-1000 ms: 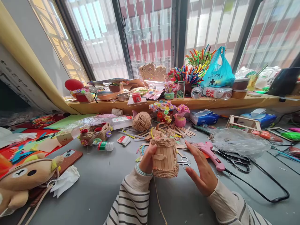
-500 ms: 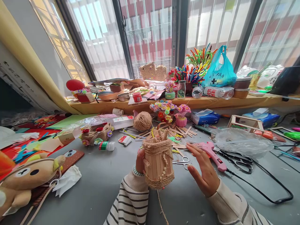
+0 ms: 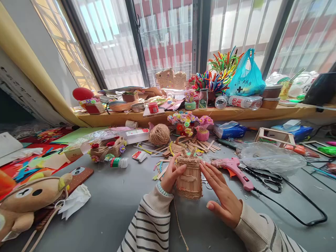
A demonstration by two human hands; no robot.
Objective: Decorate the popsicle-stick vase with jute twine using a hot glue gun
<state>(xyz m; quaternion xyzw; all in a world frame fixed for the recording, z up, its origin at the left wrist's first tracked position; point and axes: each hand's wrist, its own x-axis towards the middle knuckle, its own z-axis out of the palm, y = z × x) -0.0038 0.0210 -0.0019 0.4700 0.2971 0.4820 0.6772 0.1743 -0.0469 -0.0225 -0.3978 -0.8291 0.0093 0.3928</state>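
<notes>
A small pot made of wooden craft sticks (image 3: pixel 188 182), bound with twine round its top and bottom, stands at the middle of the grey table. My left hand (image 3: pixel 170 175) grips its left side, thumb across the front near the rim. Against its right edge rest the fingertips of my right hand (image 3: pixel 223 194), stretched out with the thumb apart. A loose twine end (image 3: pixel 179 224) trails from beneath the pot toward me. Partly hidden behind it are small scissors (image 3: pixel 206 183). Just right of my right fingers lies a pink glue gun (image 3: pixel 235 169).
Behind the pot are loose craft sticks (image 3: pixel 206 145) and a twine ball (image 3: pixel 159 134). Black scissors (image 3: pixel 267 180) and the glue gun's cord (image 3: pixel 288 210) lie at right. A plush bear (image 3: pixel 34 199) and a phone (image 3: pixel 81 175) sit at left. A cluttered sill (image 3: pixel 168 117) runs behind.
The pot has moved right and away from me and turned, showing a side with a short horizontal stick. My left thumb has come round to its front; my right fingers now touch it.
</notes>
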